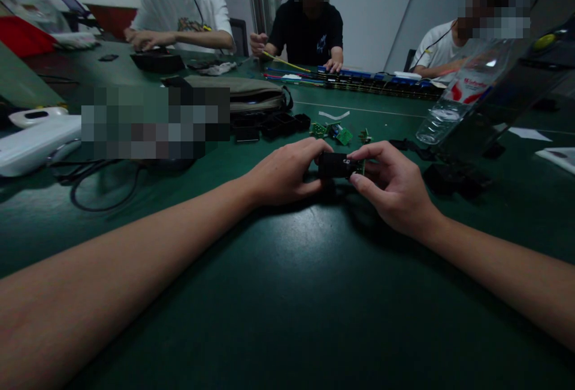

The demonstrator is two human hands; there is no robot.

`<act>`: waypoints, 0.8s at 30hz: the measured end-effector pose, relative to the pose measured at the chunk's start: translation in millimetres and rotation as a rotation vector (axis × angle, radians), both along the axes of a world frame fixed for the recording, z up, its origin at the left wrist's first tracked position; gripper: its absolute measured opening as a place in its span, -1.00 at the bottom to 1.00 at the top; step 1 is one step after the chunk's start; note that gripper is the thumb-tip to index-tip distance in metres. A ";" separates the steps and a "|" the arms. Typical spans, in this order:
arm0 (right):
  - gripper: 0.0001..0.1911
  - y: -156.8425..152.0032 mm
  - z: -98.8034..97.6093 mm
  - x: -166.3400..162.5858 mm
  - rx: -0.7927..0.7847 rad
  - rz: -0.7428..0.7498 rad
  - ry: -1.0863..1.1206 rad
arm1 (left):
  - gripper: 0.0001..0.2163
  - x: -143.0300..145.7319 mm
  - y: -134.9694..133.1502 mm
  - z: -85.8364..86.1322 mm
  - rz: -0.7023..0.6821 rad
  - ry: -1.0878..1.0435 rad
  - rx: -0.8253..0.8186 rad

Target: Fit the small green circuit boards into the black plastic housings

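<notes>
Between my two hands, just above the green table (pixel 287 294), is a small black plastic housing (pixel 333 166) with a pale mark on it. My left hand (pixel 294 168) is closed around its left end. At its right end, my right hand (pixel 393 183) pinches a small green circuit board (pixel 360 167), which sits at the housing's opening; how far inside it reaches is hidden. Beyond my hands lie several loose green circuit boards (pixel 342 135) and a row of black housings (pixel 281 124).
A grey-green bag (pixel 251 95) lies behind the housings. To the right stand a tilted plastic bottle (pixel 465 93) and more black parts (pixel 456 180). A black cable (pixel 108 207) loops at left. Across the table, several people work with their hands, one beside long blue-black strips (pixel 359 78).
</notes>
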State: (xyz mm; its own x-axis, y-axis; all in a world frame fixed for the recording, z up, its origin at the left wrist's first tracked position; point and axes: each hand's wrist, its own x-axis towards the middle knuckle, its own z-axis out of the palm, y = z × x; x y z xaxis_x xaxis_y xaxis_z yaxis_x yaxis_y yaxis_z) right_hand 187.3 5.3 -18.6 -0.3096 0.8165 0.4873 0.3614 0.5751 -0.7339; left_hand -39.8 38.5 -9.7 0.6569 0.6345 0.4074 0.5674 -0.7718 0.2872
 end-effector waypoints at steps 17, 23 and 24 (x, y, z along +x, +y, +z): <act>-0.83 -0.6 -1.2 1.8 0.035 0.017 -0.047 | -0.66 -0.3 0.8 -0.6 0.005 -0.026 -0.045; -0.83 0.6 -1.8 2.1 0.032 -0.009 -0.067 | -0.65 0.0 0.2 -0.6 0.015 -0.024 -0.042; -0.83 1.0 -2.0 2.0 0.031 -0.010 -0.066 | -0.66 0.3 0.0 -0.6 0.017 -0.026 -0.043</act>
State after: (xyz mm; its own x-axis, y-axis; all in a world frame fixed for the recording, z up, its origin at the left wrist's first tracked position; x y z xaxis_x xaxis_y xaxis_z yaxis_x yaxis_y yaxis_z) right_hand 189.3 6.3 -20.6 -0.3338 0.8046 0.4911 0.4141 0.5932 -0.6904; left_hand -39.5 38.5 -10.2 0.6353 0.6630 0.3961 0.5723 -0.7485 0.3350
